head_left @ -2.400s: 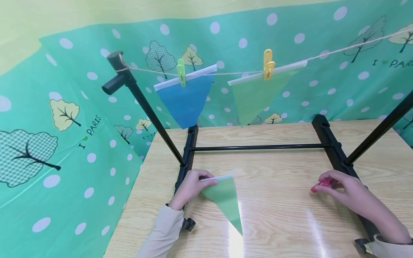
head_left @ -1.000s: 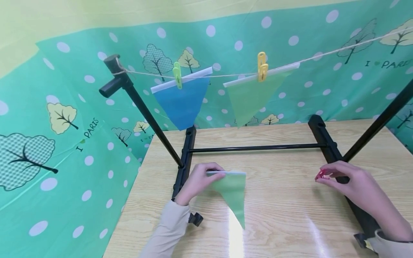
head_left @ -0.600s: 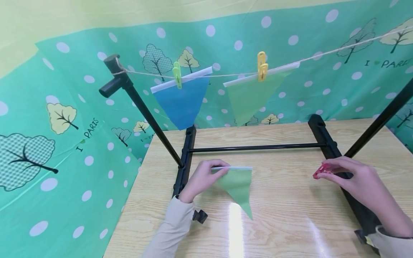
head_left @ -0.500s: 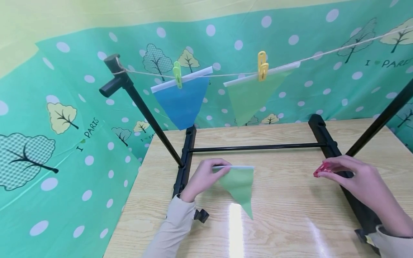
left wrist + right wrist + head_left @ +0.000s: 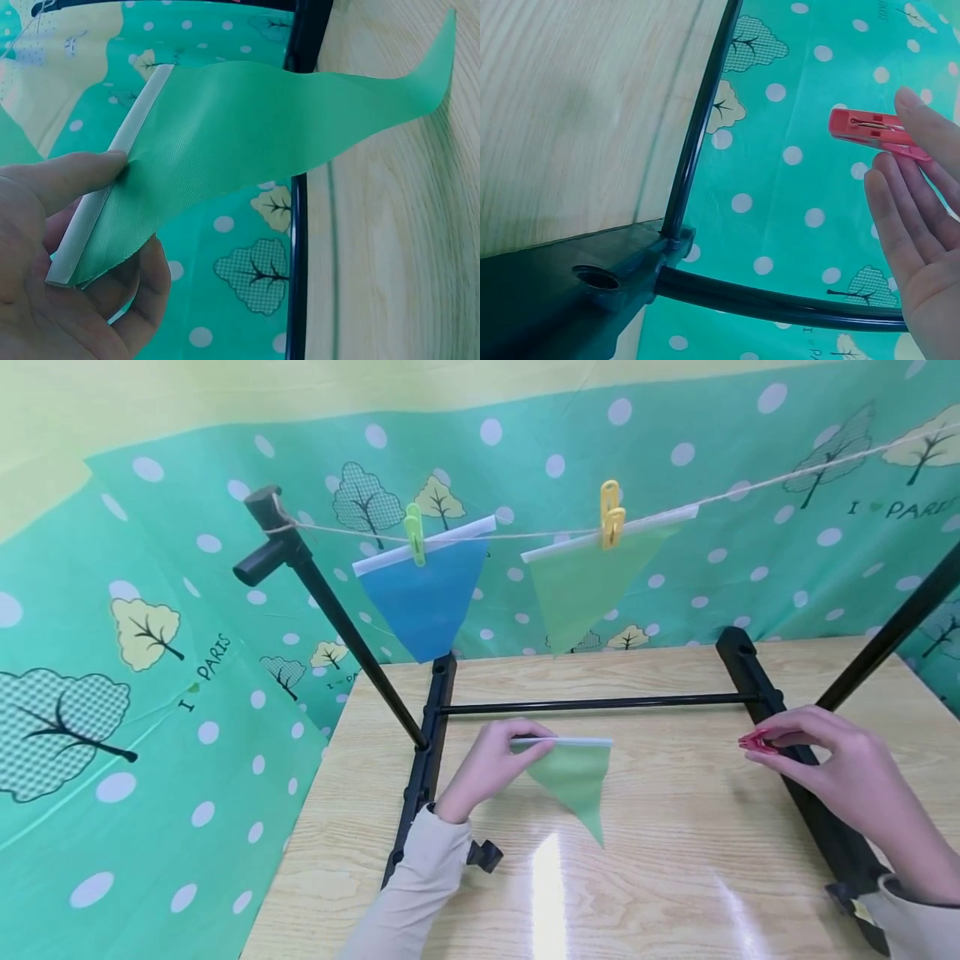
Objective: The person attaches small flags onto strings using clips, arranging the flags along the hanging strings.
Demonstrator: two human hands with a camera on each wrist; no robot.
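Observation:
My left hand (image 5: 498, 764) pinches a green triangular pennant (image 5: 573, 772) by its white top edge, thumb in front and fingers behind. In the left wrist view the pennant (image 5: 240, 127) stretches away from the thumb, its tip bent upward. At the right, my right hand (image 5: 840, 760) holds a red clothespin (image 5: 757, 742) between thumb and fingers. The right wrist view shows the clothespin (image 5: 866, 127) with its spring and its front end pointing away from the hand. Both hands are above the table, below the string (image 5: 540, 535).
A blue pennant (image 5: 431, 593) hangs from the string by a green clothespin (image 5: 415, 533), a light green pennant (image 5: 592, 585) by a yellow clothespin (image 5: 612, 516). The black frame (image 5: 600, 703) stands on the wooden table (image 5: 645, 885). Behind is a patterned green cloth (image 5: 225, 810).
My left hand has moved right and farther from me with the green pennant, which now hangs more squarely. My right hand has risen slightly, still holding the red clothespin.

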